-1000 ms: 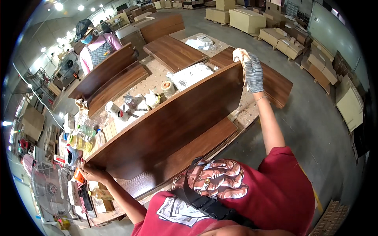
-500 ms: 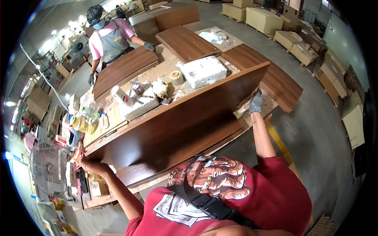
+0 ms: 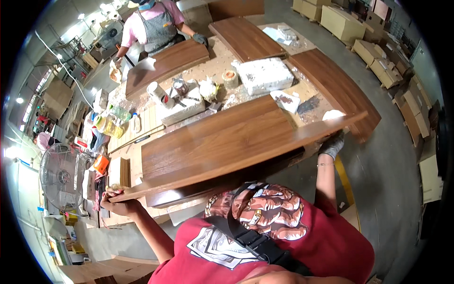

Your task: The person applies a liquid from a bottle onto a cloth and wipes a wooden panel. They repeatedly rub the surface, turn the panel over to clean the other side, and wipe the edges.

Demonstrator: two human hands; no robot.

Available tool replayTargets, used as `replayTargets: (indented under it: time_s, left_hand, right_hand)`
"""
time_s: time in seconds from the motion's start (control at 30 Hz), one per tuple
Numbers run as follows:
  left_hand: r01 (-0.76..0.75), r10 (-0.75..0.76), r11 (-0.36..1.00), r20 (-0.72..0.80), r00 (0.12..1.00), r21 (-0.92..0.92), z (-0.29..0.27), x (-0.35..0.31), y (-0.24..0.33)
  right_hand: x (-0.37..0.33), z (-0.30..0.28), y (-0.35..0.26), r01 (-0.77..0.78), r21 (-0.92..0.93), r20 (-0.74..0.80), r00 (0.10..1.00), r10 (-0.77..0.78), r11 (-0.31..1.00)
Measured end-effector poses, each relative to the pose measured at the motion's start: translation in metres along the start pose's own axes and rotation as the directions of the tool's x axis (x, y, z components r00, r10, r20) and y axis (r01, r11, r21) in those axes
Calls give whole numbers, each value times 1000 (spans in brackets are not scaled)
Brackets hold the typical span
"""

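A long brown wood-grain panel (image 3: 231, 165) is held tilted between my two hands, its narrow edge facing up. My left hand (image 3: 122, 206) is closed around the panel's left end. At the opposite end, my right hand (image 3: 333, 143), in a grey glove, grips the panel, its fingertips partly hidden. Beyond and beneath it, a second brown panel (image 3: 213, 130) lies flat on the workbench (image 3: 130, 158). A white card with dark smears (image 3: 285, 101) rests near that panel's far right corner.
A white block (image 3: 266, 78), tape rolls, jars and bottles crowd the bench's middle and left. More brown panels (image 3: 333, 85) lie at the right and far side. Across the bench stands a person in a striped apron (image 3: 160, 28). A fan (image 3: 61, 174) stands at the left.
The held panel has come toward me and tipped over, uncovering the flat panel and the smeared card behind it. The person opposite now holds something pale and crumpled. My view has shifted.
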State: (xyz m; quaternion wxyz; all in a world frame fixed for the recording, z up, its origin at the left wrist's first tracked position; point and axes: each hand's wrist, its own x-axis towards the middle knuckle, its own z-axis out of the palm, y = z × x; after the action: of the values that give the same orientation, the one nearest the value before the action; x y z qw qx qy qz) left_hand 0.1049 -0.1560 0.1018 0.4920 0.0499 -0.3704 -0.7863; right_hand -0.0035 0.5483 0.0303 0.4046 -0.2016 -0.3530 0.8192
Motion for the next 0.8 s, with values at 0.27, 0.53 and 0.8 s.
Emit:
replayTargets:
  time_s: [0.27,0.53,0.8]
  left_hand:
    - [68,-49,992,-171,984,107,-63,-30,-50]
    - [288,-286,935,40,958,-207,-77,-48,-63]
    - [393,-453,886,-284,845,-245,-91,-79,-68]
  right_hand:
    - [11,-1,-2,17,-52,176,984,-8,999]
    - [7,-4,15,-48,-175,267,959,94,983]
    - [5,-4,19,-75,-257,325,932,160,964]
